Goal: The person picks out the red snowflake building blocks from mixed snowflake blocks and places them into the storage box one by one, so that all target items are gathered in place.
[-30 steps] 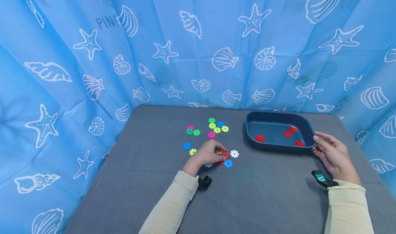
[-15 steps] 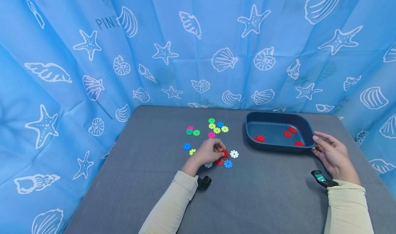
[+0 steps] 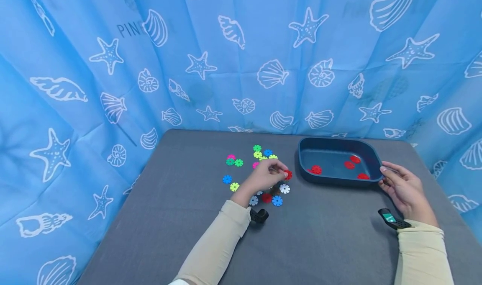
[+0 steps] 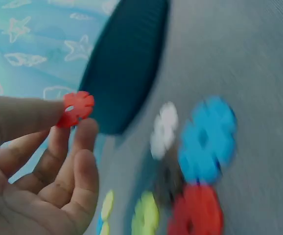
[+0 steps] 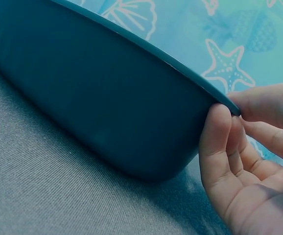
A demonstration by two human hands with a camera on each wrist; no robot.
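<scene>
My left hand point(image 3: 264, 177) pinches a red notched plastic disc point(image 4: 78, 108) between thumb and forefinger, raised above the table short of the dark blue tray point(image 3: 335, 180). Under that hand lie another red disc point(image 3: 267, 198), a blue disc point(image 3: 277, 201), a white disc point(image 3: 284, 188) and a dark brown disc point(image 4: 169, 183), blurred in the left wrist view. At the tray's right corner, the right hand point(image 3: 404, 191) grips the rim point(image 5: 200, 84) with thumb and fingers. Several red discs point(image 3: 349, 165) are spread over the tray's floor.
Farther back on the grey cloth-covered table point(image 3: 173, 234) lie green point(image 3: 239, 163), pink point(image 3: 231, 157), yellow point(image 3: 234, 187) and blue point(image 3: 227, 179) discs. A blue curtain point(image 3: 241, 59) printed with shells hangs right behind the table's far edge.
My left hand has picked up the red disc from the cluster and moved it up and right toward the tray. The right hand has stayed on the tray's rim.
</scene>
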